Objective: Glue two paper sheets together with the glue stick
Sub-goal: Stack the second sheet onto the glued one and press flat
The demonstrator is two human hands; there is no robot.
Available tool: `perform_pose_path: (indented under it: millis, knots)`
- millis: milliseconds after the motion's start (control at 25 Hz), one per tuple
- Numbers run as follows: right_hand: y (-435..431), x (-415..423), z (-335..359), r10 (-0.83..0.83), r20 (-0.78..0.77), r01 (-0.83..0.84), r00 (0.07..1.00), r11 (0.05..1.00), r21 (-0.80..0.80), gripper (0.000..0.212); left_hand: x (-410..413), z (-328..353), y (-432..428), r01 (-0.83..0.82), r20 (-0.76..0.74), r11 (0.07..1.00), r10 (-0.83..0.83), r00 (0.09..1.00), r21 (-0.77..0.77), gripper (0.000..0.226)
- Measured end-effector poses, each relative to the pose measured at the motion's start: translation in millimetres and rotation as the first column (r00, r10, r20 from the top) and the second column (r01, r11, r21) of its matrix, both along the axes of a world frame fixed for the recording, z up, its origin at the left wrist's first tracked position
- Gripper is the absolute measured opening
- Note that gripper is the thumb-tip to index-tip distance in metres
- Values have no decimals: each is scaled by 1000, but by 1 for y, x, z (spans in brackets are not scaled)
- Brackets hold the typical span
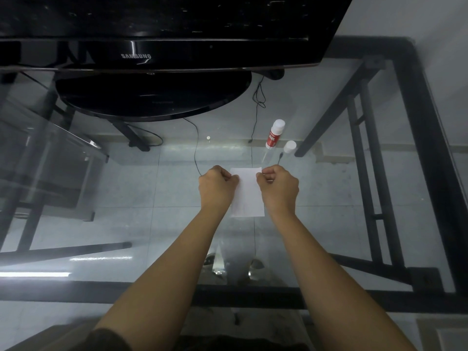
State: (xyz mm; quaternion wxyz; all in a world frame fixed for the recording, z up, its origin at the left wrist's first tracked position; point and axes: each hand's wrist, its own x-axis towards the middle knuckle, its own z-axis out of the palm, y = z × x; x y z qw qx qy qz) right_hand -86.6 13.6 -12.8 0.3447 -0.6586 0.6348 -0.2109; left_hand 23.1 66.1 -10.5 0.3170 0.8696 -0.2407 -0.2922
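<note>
Glass worktop [329, 198]: I read both hands, left hand [217, 187] and right hand [278, 190], pinching paper [247, 193]; aligning step, glue stick [274, 134] beyond right hand; pressing follows.

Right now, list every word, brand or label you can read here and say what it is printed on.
"SAMSUNG": on the lower bezel of the black monitor.
Red label on the glue stick: white print is there, but too small and blurred to read.
Paper held between the left hand and right hand: faint marks, not legible.
Nothing else readable.
</note>
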Motion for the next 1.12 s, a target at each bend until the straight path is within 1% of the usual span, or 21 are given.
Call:
perform_pose_path:
  millis: [160,200,240,280,320,360,400,440,480,520,560,680,840,920,960,1000,1040,1080,1120]
  knots:
    - [-3,-1,-1,11,-92,-14,996,999,-35,23,2,6,-5,4,-26,998,-2,1000,57,12]
    - [-4,-5,-1,47,-104,-53,993,997,-63,24,2,7,-6,3,-38,998,0,999,63,14]
    - [-4,-11,-1,117,-109,-129,987,986,-104,23,2,8,-6,2,-49,998,1,999,68,17]
    - [-6,-18,-3,224,-122,-242,967,958,-154,23,3,8,-7,2,-52,997,1,999,74,18]
    - [-7,-26,-4,350,-156,-376,924,907,-190,25,3,8,-7,6,-50,997,-2,999,79,18]
    - [-9,-34,-7,473,-213,-511,855,838,-192,31,3,7,-7,10,-46,996,-6,999,84,17]
    - [-10,-42,-9,576,-283,-629,767,761,-156,38,3,7,-8,12,-44,996,-8,999,89,15]
    - [-10,-48,-12,645,-350,-713,679,694,-105,45,3,7,-8,14,-42,996,-10,999,92,14]
    - [-9,-53,-15,682,-401,-761,612,646,-60,50,3,6,-8,17,-42,995,-13,999,94,13]
    - [-8,-56,-19,696,-432,-782,573,623,-34,54,4,6,-8,24,-39,995,-20,999,95,14]
    - [-6,-57,-22,696,-449,-786,560,618,-23,56,4,5,-8,33,-32,995,-30,999,97,14]
    - [-2,-57,-26,667,-481,-771,569,636,-29,58,7,3,-7,52,-18,992,-50,999,113,17]
    - [-1,-56,-28,646,-510,-767,568,640,-45,61,9,-1,-5,99,41,989,-103,994,108,22]
    - [-1,-56,-27,645,-505,-764,573,644,-44,62,8,-4,0,118,116,980,-138,984,162,27]
    - [-2,-56,-27,644,-504,-762,575,646,-44,62,9,-5,3,136,178,970,-173,969,201,30]
    - [-2,-55,-26,645,-503,-762,575,645,-45,63,11,-7,8,168,239,964,-216,947,207,33]
    - [-2,-55,-26,646,-502,-764,575,644,-46,63,15,-8,12,219,282,962,-258,924,162,32]
    - [-3,-55,-26,649,-499,-766,574,642,-47,63,20,-9,16,279,296,958,-284,912,61,29]
    - [-3,-55,-27,653,-494,-767,574,640,-45,63,28,-9,20,339,280,938,-306,910,-74,22]
